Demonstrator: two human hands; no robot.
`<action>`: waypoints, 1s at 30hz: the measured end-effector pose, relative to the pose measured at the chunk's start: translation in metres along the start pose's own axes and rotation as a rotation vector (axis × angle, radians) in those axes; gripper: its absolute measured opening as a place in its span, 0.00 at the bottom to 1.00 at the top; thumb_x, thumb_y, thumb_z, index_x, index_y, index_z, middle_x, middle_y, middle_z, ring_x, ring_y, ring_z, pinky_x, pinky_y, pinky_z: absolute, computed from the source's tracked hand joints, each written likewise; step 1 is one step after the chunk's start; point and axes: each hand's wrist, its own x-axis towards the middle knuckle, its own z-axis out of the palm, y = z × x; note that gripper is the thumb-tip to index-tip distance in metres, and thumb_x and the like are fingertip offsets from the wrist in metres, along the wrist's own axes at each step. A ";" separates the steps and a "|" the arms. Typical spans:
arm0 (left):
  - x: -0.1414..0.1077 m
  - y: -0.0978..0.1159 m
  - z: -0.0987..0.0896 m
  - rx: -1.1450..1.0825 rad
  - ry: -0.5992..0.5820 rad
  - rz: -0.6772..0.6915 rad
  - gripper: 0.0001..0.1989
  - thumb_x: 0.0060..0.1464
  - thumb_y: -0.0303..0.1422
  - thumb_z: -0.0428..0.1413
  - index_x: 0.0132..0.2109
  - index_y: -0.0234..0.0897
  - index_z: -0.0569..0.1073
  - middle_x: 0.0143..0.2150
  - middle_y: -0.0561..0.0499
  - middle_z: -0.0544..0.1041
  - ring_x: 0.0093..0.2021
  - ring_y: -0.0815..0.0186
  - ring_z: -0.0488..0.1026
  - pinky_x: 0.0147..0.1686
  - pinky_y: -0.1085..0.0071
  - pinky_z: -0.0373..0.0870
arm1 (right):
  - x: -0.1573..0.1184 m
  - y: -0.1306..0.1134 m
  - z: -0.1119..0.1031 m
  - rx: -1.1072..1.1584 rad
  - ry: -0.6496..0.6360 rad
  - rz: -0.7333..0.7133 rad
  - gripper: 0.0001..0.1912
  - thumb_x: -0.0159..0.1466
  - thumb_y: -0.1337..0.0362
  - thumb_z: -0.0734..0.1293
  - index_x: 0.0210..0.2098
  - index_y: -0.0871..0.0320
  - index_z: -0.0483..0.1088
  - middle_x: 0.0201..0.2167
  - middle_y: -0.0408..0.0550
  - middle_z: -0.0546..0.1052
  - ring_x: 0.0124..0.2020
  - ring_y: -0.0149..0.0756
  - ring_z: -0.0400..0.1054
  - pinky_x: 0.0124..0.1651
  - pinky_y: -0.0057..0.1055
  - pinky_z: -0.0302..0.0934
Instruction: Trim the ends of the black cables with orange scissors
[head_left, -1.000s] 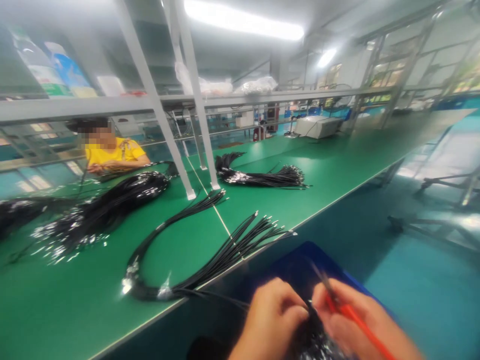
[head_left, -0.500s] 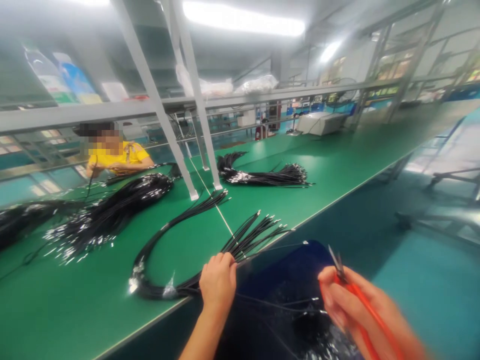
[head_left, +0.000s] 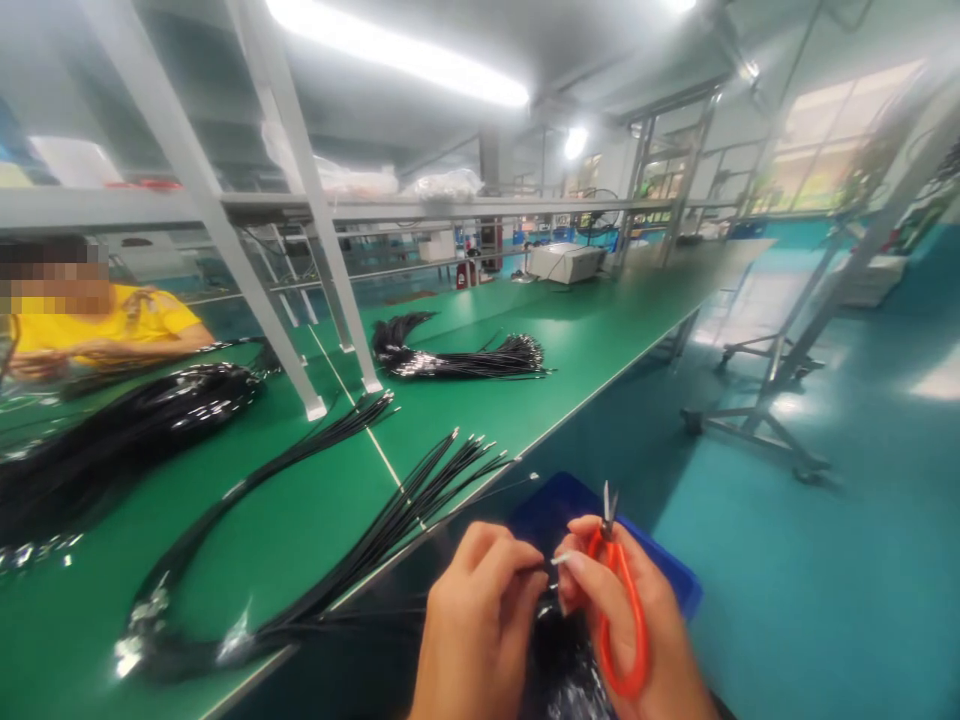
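Note:
In front of the bench edge, my left hand [head_left: 484, 605] is closed, its fingertips pinching what looks like a thin black cable. Close beside it, my right hand [head_left: 637, 600] grips orange-handled scissors [head_left: 626, 640] whose blades point up. The thumb and forefinger of that hand also pinch a small white cable end [head_left: 559, 560] facing the left fingertips. A curved bundle of black cables [head_left: 300, 590] lies on the green bench [head_left: 465, 325], with small connectors on its ends. One single cable end [head_left: 534, 476] sticks out past the bench edge.
Below my hands is a blue bin [head_left: 679, 580] with glossy black cables. Another cable bundle [head_left: 465, 358] lies farther back, and a large heap [head_left: 142, 420] on the left. Shelf posts [head_left: 330, 240] stand on the bench. A person in yellow [head_left: 112, 320] sits opposite. A wheeled rack [head_left: 780, 400] stands right.
My left hand has left the cable bundle and moved right. Both hands have come together at a small cable end, the scissors staying in my right hand. The view has turned right.

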 end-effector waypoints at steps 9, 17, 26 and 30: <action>-0.008 -0.022 -0.001 -0.274 -0.107 -0.284 0.05 0.49 0.33 0.59 0.28 0.37 0.78 0.26 0.52 0.73 0.28 0.66 0.70 0.29 0.74 0.64 | -0.010 0.002 0.015 0.071 0.033 -0.025 0.13 0.47 0.64 0.75 0.31 0.55 0.71 0.25 0.41 0.75 0.23 0.30 0.67 0.27 0.26 0.60; -0.010 -0.028 0.004 -0.479 -0.150 -0.389 0.04 0.45 0.31 0.62 0.26 0.34 0.76 0.26 0.52 0.75 0.28 0.66 0.70 0.31 0.73 0.64 | -0.007 0.000 0.014 0.060 -0.043 0.008 0.10 0.48 0.66 0.74 0.28 0.57 0.69 0.22 0.39 0.73 0.21 0.28 0.64 0.25 0.24 0.59; -0.012 -0.012 0.007 -0.833 -0.077 -0.448 0.14 0.44 0.40 0.63 0.28 0.36 0.68 0.22 0.54 0.74 0.24 0.69 0.69 0.26 0.75 0.65 | -0.013 0.008 0.011 0.282 -0.088 0.277 0.09 0.51 0.68 0.72 0.31 0.58 0.70 0.25 0.43 0.75 0.23 0.30 0.66 0.29 0.26 0.63; -0.012 -0.003 0.010 -0.634 0.096 -0.361 0.11 0.47 0.39 0.61 0.32 0.36 0.71 0.27 0.54 0.72 0.26 0.69 0.67 0.27 0.74 0.65 | -0.019 0.009 0.022 0.290 -0.040 0.244 0.09 0.48 0.67 0.74 0.28 0.57 0.71 0.23 0.41 0.72 0.25 0.31 0.64 0.28 0.25 0.62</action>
